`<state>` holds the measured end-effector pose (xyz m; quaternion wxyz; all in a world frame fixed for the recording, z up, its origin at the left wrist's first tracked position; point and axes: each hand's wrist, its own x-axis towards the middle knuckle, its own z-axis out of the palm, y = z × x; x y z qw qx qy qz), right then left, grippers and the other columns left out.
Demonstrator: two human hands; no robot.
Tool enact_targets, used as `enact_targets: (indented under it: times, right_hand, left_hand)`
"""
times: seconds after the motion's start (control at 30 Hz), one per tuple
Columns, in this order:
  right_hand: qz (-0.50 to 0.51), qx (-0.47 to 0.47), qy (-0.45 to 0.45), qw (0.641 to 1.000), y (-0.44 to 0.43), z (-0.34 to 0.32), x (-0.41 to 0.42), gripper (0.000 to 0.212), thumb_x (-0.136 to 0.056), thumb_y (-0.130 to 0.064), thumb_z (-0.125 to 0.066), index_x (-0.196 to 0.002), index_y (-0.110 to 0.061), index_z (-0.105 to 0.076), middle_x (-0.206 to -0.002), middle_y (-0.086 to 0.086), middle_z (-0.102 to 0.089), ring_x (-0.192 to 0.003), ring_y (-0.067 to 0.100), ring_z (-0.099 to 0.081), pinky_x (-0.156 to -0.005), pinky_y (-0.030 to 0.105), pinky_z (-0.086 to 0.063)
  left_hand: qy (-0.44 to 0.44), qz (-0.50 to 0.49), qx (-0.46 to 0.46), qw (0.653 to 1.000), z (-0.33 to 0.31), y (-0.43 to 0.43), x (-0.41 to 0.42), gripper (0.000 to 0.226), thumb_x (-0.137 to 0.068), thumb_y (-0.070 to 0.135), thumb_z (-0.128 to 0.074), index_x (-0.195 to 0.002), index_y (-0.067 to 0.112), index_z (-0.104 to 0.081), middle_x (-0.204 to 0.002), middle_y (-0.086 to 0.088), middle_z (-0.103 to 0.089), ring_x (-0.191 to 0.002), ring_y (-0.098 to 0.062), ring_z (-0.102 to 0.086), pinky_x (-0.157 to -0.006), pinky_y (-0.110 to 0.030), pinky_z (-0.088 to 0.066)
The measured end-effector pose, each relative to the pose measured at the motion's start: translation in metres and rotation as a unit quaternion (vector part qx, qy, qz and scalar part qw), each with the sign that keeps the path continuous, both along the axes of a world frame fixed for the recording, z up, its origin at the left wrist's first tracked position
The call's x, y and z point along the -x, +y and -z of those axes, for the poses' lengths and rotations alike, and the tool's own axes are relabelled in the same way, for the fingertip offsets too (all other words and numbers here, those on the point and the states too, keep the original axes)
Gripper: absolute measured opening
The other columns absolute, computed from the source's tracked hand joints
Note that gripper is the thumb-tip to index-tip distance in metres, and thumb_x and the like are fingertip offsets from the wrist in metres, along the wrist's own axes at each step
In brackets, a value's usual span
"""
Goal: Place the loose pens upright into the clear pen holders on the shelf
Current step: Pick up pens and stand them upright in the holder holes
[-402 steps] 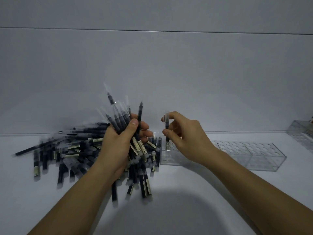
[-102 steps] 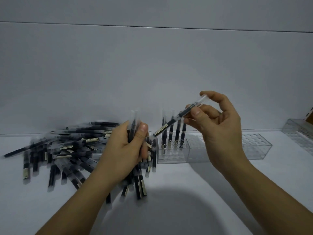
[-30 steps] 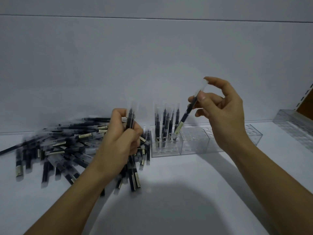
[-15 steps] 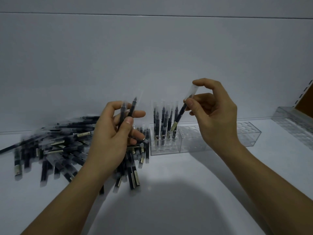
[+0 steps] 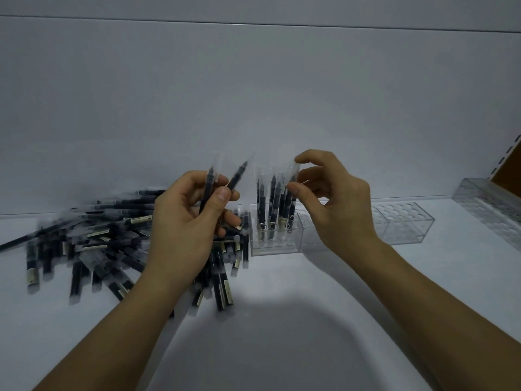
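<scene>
Right grip [image 5: 332, 198] pinches a pen [image 5: 292, 194] by its cap, apparently seating it in the clear pen holder [image 5: 275, 248], while left grip [image 5: 186, 221] clasps spare pens [image 5: 210, 187]; next, probably release and take another.

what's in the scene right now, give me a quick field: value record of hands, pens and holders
left hand: grips a small bunch of pens, tips up
right hand: thumb and forefinger pinch the cap of the rightmost standing pen
near holder: clear, several pens upright in it
holders to the right: clear, no pens seen in them
loose pile: pens lying flat on the shelf, left of the near holder
far-right holder: clear, no pens seen
</scene>
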<state>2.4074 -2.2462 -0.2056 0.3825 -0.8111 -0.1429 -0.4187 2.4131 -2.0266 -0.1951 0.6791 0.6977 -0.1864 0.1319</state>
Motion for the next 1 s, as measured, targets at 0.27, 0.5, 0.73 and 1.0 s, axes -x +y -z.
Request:
enact_targets:
  times: [0.27,0.5,0.73,1.0]
  right_hand:
    - [0.006,0.048,0.005,0.999,0.003,0.004,0.000,0.030,-0.091,-0.014,-0.077,-0.120,-0.015,-0.068,-0.088,-0.004,-0.069,-0.074,0.009,-0.067,-0.072,0.022,-0.058]
    - [-0.037,-0.059,0.013,0.997,0.012,-0.008,0.014,0.031,-0.092,-0.020,-0.076,-0.121,-0.017,-0.064,-0.083,-0.006,-0.069,-0.073,0.017,-0.067,-0.066,0.028,-0.056]
    - [-0.176,-0.207,0.143,0.952,0.025,-0.016,0.024,0.049,-0.085,-0.009,-0.081,-0.124,-0.024,-0.055,-0.074,0.014,-0.072,-0.070,0.031,-0.074,-0.066,0.030,-0.060]
    - [-0.135,-0.274,0.066,0.950,0.000,-0.030,0.016,0.036,-0.092,0.004,-0.070,-0.123,-0.009,-0.057,-0.081,0.034,-0.067,-0.074,0.030,-0.075,-0.066,0.033,-0.059]
  left_hand:
    - [-0.008,0.026,0.002,1.000,0.004,-0.003,-0.002,0.005,-0.097,0.011,-0.060,-0.099,0.010,-0.064,-0.092,-0.006,-0.075,-0.060,-0.015,-0.059,-0.053,-0.017,-0.047]
    - [-0.006,0.045,-0.006,0.999,0.005,-0.005,0.000,0.007,-0.096,0.009,-0.061,-0.096,0.012,-0.067,-0.072,0.002,-0.063,-0.058,-0.010,-0.059,-0.050,-0.018,-0.046]
    - [-0.034,0.081,-0.070,0.994,0.008,-0.013,0.007,0.014,-0.095,0.012,-0.063,-0.103,0.019,-0.072,-0.077,0.003,-0.068,-0.064,-0.012,-0.067,-0.056,-0.017,-0.050]
    - [-0.049,0.031,-0.079,0.995,0.010,-0.008,0.003,0.030,-0.102,0.038,-0.045,-0.119,0.029,-0.068,-0.066,-0.002,-0.046,-0.060,-0.012,-0.047,-0.059,-0.017,-0.041]
